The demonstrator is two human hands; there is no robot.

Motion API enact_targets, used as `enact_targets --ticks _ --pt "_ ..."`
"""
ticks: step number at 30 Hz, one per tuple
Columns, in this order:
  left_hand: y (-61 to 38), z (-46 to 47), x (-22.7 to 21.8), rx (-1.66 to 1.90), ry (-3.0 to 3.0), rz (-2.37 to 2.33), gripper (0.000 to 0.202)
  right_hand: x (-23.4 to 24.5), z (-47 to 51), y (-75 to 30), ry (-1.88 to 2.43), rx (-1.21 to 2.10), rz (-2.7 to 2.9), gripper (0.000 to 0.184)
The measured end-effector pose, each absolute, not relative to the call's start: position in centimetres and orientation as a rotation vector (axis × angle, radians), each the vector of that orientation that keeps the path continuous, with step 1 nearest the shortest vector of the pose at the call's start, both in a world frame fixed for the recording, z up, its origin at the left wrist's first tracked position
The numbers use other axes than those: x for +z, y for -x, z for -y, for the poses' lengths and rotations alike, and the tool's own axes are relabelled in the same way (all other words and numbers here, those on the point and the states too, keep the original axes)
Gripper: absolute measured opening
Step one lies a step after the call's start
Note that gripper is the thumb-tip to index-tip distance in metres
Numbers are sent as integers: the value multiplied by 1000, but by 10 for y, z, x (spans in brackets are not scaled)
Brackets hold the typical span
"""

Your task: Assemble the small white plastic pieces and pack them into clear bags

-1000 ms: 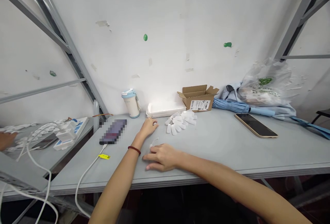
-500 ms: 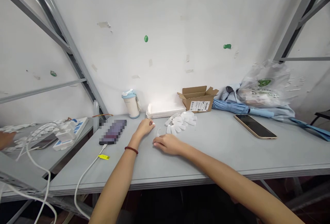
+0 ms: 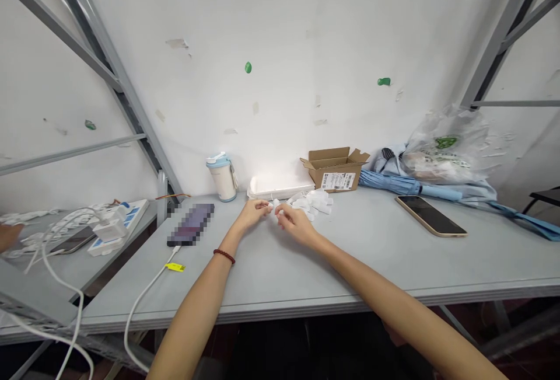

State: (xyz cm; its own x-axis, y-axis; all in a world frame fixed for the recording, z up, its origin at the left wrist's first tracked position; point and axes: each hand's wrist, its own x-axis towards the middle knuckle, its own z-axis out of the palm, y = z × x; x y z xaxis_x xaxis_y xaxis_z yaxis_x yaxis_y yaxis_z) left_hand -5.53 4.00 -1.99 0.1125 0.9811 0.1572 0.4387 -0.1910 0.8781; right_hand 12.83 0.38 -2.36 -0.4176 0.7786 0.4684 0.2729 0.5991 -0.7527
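Over the desk, my left hand [image 3: 255, 214] is closed in a pinch, a bit of white showing at its fingertips. Close beside it on the right, my right hand [image 3: 298, 226] also pinches a small white piece. A thin white string [image 3: 272, 197] sticks up between the fingers. It looks like part of a white tag, though the fingers hide most of it. Just behind my right hand lies a loose pile of white tags [image 3: 321, 200], partly covered by that hand. A flat white stack or box [image 3: 282, 185] sits behind both hands against the wall.
An open cardboard box [image 3: 336, 171], a blue umbrella [image 3: 389, 181] and a plastic bag [image 3: 446, 146] line the back right. A phone [image 3: 431, 215] lies right; a cup [image 3: 221, 178] and a cabled phone [image 3: 191, 224] stand left. Another person's hand [image 3: 9, 236] shows far left.
Both hands have come together, my right hand moving up and slightly right towards the tags. The white string that lay between them on the desk is now raised at the fingertips.
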Motion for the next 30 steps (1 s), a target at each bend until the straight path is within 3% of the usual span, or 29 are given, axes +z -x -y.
enact_targets --ticks 4,8,16,30 --pt "50 -34 -12 1046 -1595 -1327 47 -17 -8 -130 777 1278 1592 13" --pt "51 -34 -11 1037 -1552 -1249 49 -10 -11 -135 735 1486 1343 16" --pt "49 -30 -9 1012 -1563 -1086 49 -10 -14 -140 673 1687 1122 14" --pt "44 -23 -5 996 -1547 -1046 32 -6 -14 -140 714 1665 962 16"
